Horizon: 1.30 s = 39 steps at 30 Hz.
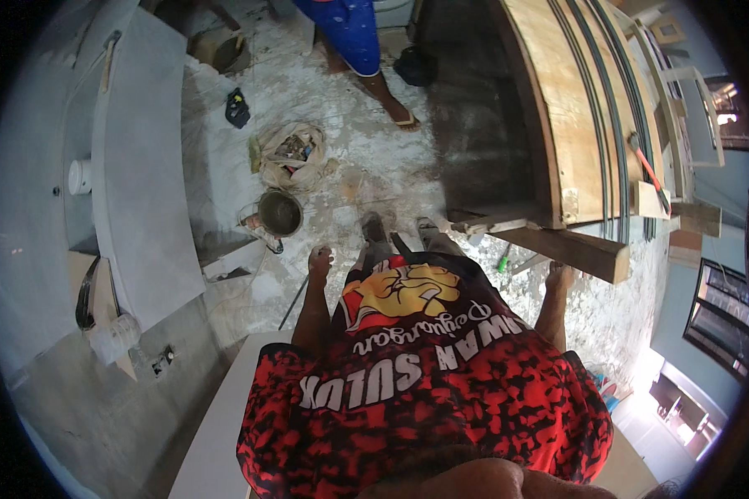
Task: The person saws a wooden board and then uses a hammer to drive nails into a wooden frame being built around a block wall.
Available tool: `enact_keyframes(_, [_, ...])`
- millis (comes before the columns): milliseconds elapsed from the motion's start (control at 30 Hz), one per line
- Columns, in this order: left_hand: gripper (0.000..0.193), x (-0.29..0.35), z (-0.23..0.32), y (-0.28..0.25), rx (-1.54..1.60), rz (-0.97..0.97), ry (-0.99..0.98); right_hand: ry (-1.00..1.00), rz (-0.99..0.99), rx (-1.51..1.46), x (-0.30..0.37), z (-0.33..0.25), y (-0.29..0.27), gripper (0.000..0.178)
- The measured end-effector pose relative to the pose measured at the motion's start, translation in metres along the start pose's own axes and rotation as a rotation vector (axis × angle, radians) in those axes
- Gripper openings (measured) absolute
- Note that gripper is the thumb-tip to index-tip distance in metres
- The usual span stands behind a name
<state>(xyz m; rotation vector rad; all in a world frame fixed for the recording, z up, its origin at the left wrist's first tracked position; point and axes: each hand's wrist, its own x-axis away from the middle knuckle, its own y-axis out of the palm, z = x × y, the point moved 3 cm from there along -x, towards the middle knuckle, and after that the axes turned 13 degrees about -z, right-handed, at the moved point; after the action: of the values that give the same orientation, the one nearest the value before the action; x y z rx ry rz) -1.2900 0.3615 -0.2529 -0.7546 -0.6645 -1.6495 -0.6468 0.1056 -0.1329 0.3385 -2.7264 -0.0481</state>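
Note:
My left hand [319, 260] hangs low beside my body, its fingers loosely curled and apart, with nothing visible in it. Nearest to it on the floor stands a dark round bucket [280, 214]. On my other side, my right hand [558, 273] hangs by the end of a thick wooden beam [587, 254]; its fingers are too small and unclear to read. A small green-handled tool [503, 260] lies on the floor near the beam.
Beyond the bucket lies an open pale sack [294, 155] of debris. A person in blue shorts [347, 37] stands ahead. At right, a plywood-topped structure [549, 91] carries dark metal bars and a red-handled hammer [651, 172]. A grey panel [146, 166] lines the left.

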Motion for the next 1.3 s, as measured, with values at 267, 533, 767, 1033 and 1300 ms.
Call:
enact_keyframes(267, [0.033,-0.040,-0.003,-0.073,-0.088,-0.070,-0.043,0.092,0.076,0.295,0.002,-0.013,0.000,0.041])
enact_keyframes(533, [0.030,-0.041,0.018,-0.041,-0.038,-0.128,-0.051,0.197,-0.073,0.878,0.073,-0.004,-0.028,0.025])
enact_keyframes(767, [0.020,-0.054,-0.033,-0.055,-0.016,-0.197,-0.067,0.375,-0.884,0.865,0.209,-0.020,0.227,0.033])
enact_keyframes(1033, [0.026,-0.053,0.069,-0.031,-0.186,-0.097,-0.237,0.228,-0.771,0.818,0.038,0.162,0.394,0.035])
enact_keyframes(1300, [0.041,-0.136,0.030,-0.039,-0.736,-0.218,-0.307,0.015,-0.741,1.691,-0.238,0.438,0.456,0.022])
